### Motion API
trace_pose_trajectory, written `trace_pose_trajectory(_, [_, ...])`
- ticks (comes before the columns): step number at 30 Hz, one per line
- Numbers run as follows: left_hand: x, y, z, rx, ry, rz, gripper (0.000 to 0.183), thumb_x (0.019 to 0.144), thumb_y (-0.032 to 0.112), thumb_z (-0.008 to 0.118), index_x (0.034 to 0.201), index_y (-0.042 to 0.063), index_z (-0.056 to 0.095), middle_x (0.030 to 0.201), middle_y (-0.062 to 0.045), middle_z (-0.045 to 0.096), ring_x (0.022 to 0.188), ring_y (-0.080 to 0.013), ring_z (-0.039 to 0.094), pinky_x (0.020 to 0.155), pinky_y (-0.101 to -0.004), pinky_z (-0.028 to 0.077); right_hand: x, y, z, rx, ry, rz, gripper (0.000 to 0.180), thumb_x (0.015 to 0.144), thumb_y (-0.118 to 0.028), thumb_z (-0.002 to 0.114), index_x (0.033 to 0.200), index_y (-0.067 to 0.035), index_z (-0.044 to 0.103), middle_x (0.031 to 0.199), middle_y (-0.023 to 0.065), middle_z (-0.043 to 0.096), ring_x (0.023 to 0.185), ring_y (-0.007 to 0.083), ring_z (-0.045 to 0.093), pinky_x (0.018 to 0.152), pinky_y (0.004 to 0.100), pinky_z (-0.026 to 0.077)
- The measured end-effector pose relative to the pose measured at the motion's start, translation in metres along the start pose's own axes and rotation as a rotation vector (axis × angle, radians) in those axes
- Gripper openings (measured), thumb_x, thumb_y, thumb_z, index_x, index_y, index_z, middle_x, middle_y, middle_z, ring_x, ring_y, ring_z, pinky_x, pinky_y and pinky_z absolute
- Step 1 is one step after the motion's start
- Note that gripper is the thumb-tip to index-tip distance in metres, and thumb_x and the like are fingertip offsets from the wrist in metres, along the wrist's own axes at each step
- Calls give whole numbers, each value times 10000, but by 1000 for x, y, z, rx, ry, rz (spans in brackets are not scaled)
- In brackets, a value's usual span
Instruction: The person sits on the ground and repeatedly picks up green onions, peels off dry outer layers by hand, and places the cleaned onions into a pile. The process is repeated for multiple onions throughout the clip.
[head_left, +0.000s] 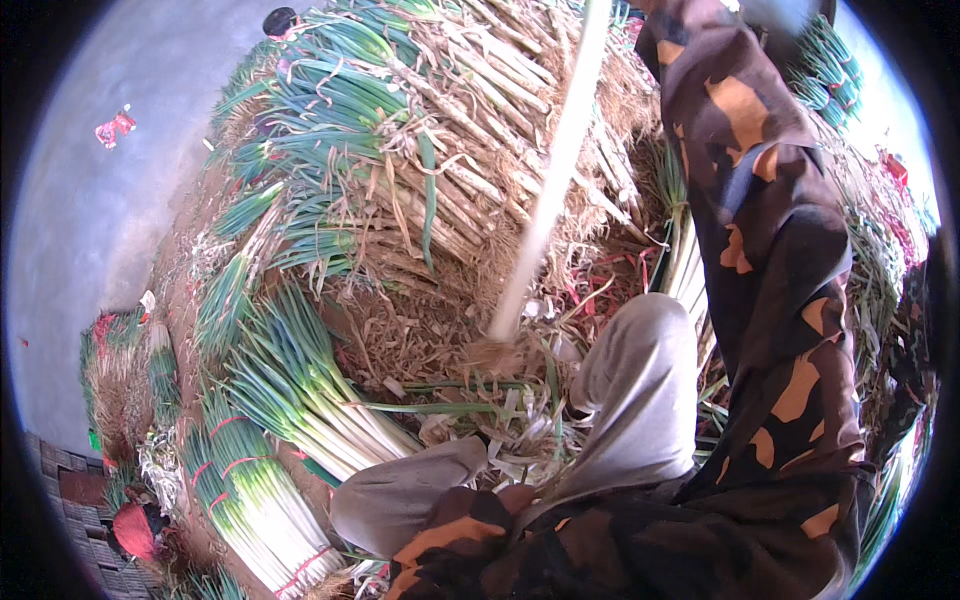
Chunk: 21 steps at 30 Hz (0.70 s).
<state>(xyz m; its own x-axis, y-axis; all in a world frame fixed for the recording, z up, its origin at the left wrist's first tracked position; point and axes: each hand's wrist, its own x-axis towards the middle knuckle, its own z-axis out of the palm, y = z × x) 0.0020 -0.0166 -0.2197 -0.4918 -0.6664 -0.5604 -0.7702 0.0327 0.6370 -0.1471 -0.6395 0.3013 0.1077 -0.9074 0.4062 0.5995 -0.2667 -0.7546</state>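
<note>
My right arm in its camouflage sleeve reaches up to the top edge, where only a sliver of my right hand (649, 4) shows; its fingers are cut off. Beside it a long pale green onion stalk (551, 176), blurred, hangs slantwise, roots down, over the litter between pile and knees. What grips its upper end is out of view. My left sleeve (457, 529) lies low across my lap; my left hand cannot be made out. Peeled green onions (330, 405) lie loose by my left knee (409, 491). Below them rest bundles (259, 495) tied with red bands.
A large heap of unpeeled green onions (457, 127) with dry, soiled roots fills the area ahead. Dry leaves and peelings (442, 330) cover the ground before my knees. More onions (686, 255) lie under my right arm. A person (139, 529) is partly seen at lower left.
</note>
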Motion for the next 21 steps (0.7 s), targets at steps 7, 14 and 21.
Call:
trace_pose_trajectory(7, [-21, -5, -162, 235, 263, -314, 262, 829, 172, 576, 1036, 11, 583, 960, -252, 617, 879, -416, 612, 730, -501, 486, -114, 15, 46, 179, -125, 238, 200, 942, -174, 535, 961, 21, 575, 748, 116, 616, 575, 231, 596, 484, 358, 496])
trace_pose_trajectory(14, [-33, 160, -329, -1030, 1011, 224, 461, 953, 245, 576, 1314, -9, 443, 1011, -80, 600, 911, -163, 577, 749, -323, 496, -200, 103, 56, 173, -136, 490, 290, 962, -109, 466, 1124, 132, 459, 877, 214, 622, 705, 278, 671, 559, 378, 593])
trace_pose_trajectory(21, [-39, 177, -360, -1138, 1046, 424, 356, 970, 198, 531, 1255, -4, 463, 861, -65, 561, 578, -112, 528, 470, -266, 458, -247, 111, 86, 444, -352, 625, 397, 892, -257, 616, 1200, -40, 490, 988, 138, 596, 990, 250, 620, 760, 414, 527])
